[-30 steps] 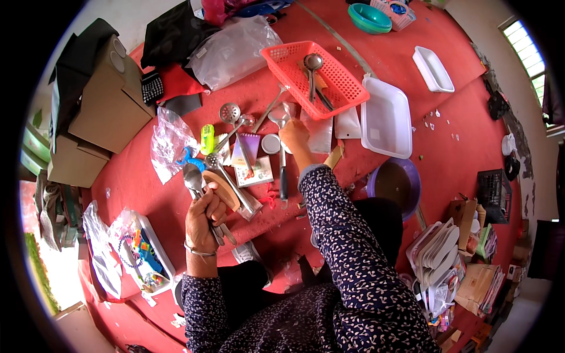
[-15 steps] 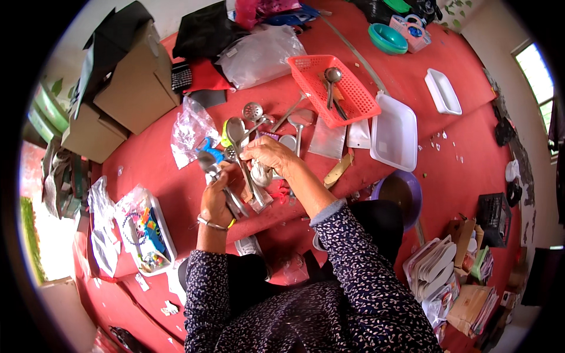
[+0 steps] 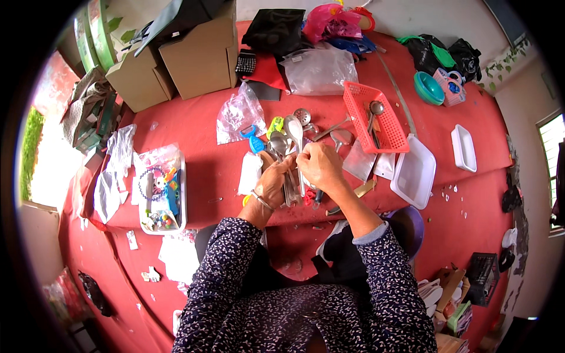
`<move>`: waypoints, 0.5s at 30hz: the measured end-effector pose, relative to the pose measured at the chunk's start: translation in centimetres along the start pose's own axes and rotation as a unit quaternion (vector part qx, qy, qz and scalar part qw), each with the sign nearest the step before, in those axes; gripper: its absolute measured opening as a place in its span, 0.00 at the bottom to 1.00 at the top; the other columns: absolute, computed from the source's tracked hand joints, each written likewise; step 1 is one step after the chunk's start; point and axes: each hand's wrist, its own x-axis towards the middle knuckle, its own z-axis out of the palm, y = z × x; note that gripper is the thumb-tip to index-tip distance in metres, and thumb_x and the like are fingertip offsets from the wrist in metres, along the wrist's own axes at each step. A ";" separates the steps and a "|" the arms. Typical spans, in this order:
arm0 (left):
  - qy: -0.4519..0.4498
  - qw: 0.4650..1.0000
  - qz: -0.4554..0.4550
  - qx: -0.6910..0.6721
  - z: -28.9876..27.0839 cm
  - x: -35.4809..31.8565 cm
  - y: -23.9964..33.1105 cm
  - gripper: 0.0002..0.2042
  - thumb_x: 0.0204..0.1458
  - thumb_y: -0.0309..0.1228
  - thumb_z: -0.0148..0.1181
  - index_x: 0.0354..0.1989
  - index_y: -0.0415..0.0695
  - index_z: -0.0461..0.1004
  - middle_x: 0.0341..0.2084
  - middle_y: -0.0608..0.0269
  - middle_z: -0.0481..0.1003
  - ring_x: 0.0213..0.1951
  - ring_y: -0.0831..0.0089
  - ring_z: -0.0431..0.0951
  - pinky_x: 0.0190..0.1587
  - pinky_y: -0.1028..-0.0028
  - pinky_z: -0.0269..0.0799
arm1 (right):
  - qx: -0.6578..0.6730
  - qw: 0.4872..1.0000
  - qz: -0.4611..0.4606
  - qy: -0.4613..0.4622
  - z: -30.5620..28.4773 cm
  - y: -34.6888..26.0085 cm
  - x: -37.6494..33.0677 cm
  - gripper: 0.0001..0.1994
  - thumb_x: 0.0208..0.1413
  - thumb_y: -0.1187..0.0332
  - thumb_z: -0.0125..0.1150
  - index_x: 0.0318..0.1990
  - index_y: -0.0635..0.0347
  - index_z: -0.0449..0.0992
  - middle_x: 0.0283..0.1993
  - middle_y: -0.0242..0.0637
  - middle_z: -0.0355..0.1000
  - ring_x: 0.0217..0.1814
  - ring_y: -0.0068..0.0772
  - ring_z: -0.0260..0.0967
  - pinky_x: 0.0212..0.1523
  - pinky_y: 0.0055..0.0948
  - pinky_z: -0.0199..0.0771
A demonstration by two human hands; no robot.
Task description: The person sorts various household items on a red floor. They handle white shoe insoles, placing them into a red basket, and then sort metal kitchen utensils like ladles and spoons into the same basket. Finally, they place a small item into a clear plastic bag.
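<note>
My left hand is closed around several metal spoons, their bowls pointing away from me. My right hand pinches the handle of a pale, shiny spoon held upright beside that bunch. A white, cloth-like piece lies just left of my left hand. Beyond my hands rest a slotted skimmer, a wide-headed metal turner, a blue peeler-like tool and a lime-green item. What lies directly under my fingers is hidden.
A red perforated basket holding ladles stands at the far right, next to a white tray. A white bin of small toys sits at left. Cardboard boxes and plastic bags line the back; a purple basin is right.
The view has swung, so the scene sits further right. A whitish bundle in my right hand no longer shows there; a white piece now lies left of my left hand. My right hand now pinches a spoon.
</note>
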 end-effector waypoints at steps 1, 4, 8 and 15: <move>-0.001 0.999 0.011 -0.031 -0.7 0.3 -0.5 0.11 0.54 0.32 0.41 0.41 0.41 0.66 0.34 0.62 0.71 0.36 0.71 0.72 0.40 0.72 0.70 | 0.008 1.000 0.001 -0.030 -0.7 -0.4 -0.2 0.10 0.38 0.66 0.51 0.19 0.65 0.70 0.20 0.51 0.67 0.25 0.50 0.67 0.26 0.41 0.66; 0.011 0.999 0.001 -0.046 0.8 -0.6 0.0 0.10 0.54 0.32 0.42 0.40 0.42 0.66 0.35 0.62 0.71 0.37 0.72 0.72 0.41 0.72 0.69 | 0.023 0.995 -0.033 -0.094 -0.8 0.7 -0.3 0.10 0.39 0.66 0.49 0.22 0.65 0.70 0.23 0.51 0.68 0.26 0.51 0.67 0.27 0.41 0.65; 0.001 0.994 -0.020 -0.106 0.7 -0.5 -0.4 0.12 0.52 0.35 0.45 0.42 0.42 0.65 0.35 0.60 0.71 0.36 0.66 0.73 0.37 0.61 0.72 | 0.055 0.982 -0.123 -0.133 0.5 2.7 -0.1 0.10 0.40 0.66 0.47 0.22 0.66 0.70 0.26 0.52 0.68 0.30 0.51 0.67 0.30 0.43 0.64; 0.072 0.995 0.043 -0.052 -0.1 0.3 1.8 0.09 0.55 0.32 0.38 0.32 0.40 0.64 0.24 0.62 0.68 0.27 0.70 0.70 0.32 0.73 0.73 | 0.256 0.958 0.035 -0.123 -2.6 4.3 1.4 0.15 0.46 0.57 0.53 0.22 0.61 0.73 0.21 0.40 0.69 0.19 0.27 0.66 0.22 0.27 0.65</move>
